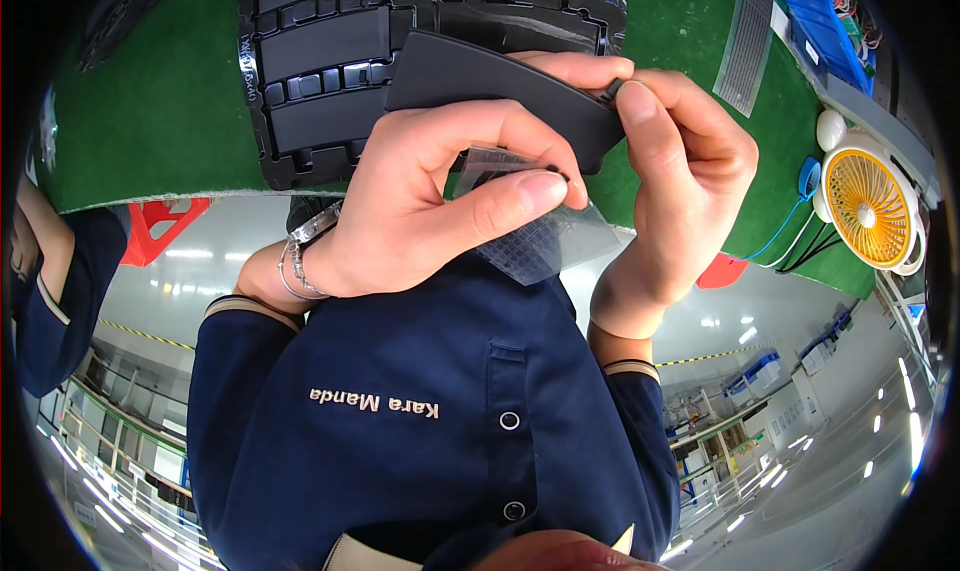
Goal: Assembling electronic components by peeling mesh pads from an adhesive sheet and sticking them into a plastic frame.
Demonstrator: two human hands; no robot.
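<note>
My left hand (440,186) is closed round a dark, flat, curved-edged panel (490,81), with a fingertip showing past its far edge. The same hand also grips a clear plastic sheet (535,246) marked with a fine grid, which hangs below the panel. A tiny dark bit shows by the left thumb tip. At the panel's right end, my right hand (680,156) pinches a small black piece (611,90) between thumb and forefinger. Whether that piece touches the panel is hard to tell.
Beyond my hands a black moulded tray (285,176) holds several similar panels on the green tabletop (150,121). To the right are a gridded strip (744,51), a blue bin (825,26) with wires and a yellow-white fan (866,213). Another person's arm (45,241) is at far left.
</note>
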